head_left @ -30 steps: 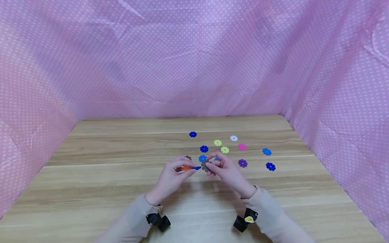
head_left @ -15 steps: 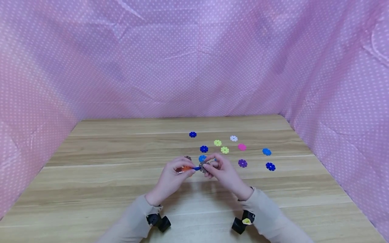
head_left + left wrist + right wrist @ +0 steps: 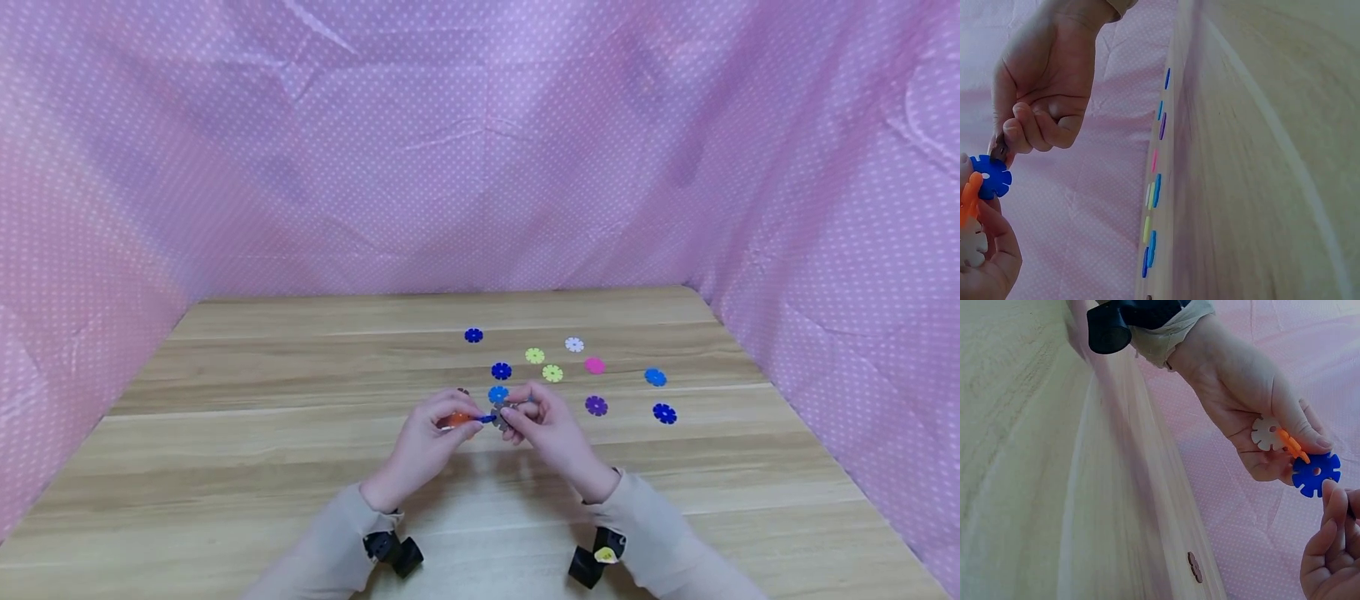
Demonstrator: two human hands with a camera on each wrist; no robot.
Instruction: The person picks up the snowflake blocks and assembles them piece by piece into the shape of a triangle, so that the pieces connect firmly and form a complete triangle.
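My left hand (image 3: 420,440) pinches a small chain of slotted plastic discs, joined edge to edge. The right wrist view shows its white disc (image 3: 1262,433), orange disc (image 3: 1292,445) and blue disc (image 3: 1307,473), with the thumb against the blue one. My right hand (image 3: 555,435) pinches a grey-brown slotted disc (image 3: 498,420) between thumb and index finger, its other fingers curled. In the left wrist view, the brown disc (image 3: 999,150) meets the rim of the blue disc (image 3: 999,181); whether their slots are engaged I cannot tell. Both hands are raised above the table.
On the wooden table (image 3: 262,450) lie several loose discs, among them dark blue (image 3: 473,335), yellow (image 3: 552,373), white (image 3: 574,344), pink (image 3: 595,366) and purple (image 3: 596,406). Another brown disc (image 3: 1194,567) lies near the left hand. Pink dotted cloth (image 3: 480,167) surrounds the table.
My right hand has shifted slightly left, bringing the grey-brown disc from beside the blue disc to its edge. The left hand keeps its grip almost in place.
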